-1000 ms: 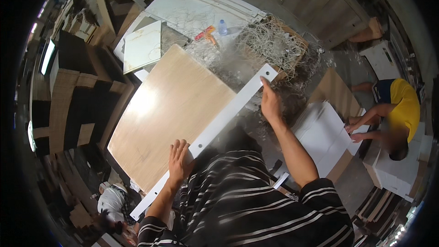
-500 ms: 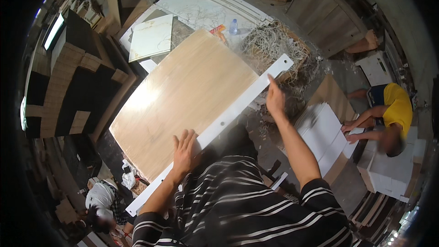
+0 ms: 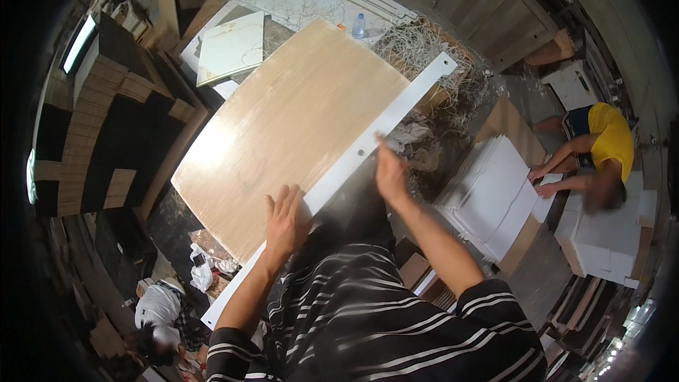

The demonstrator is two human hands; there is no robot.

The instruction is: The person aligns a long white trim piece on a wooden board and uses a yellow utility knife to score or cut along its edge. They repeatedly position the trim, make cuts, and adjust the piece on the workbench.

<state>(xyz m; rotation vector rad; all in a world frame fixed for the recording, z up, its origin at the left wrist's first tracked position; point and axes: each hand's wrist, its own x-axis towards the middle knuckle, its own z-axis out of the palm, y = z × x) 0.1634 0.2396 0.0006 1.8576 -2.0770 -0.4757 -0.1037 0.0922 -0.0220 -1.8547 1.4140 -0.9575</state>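
Note:
A large wood-grain panel [image 3: 283, 120] lies in front of me, slanting up to the right. Along its near edge runs a long white strip [image 3: 339, 170] with round holes, its two ends sticking out past the panel. My left hand [image 3: 286, 223] rests on the panel beside the strip, fingers stretched out and pressed flat. Farther right, my right hand [image 3: 393, 173] is at the strip's near edge, close to a hole, one finger pointing toward it. Motion smears that hand, and its other fingers are partly hidden.
Tangled shavings [image 3: 431, 49] and a plastic bottle [image 3: 359, 26] are beyond the panel. At right, a person in yellow [image 3: 612, 138] handles a stack of white sheets [image 3: 488, 194]. Another person [image 3: 159, 311] is low at left. Stacked boards [image 3: 106, 134] stand far left.
My right hand has slid back along the strip, down and left from near its far end. The panel and strip appear slightly higher and farther right in view; my left hand stays on the panel.

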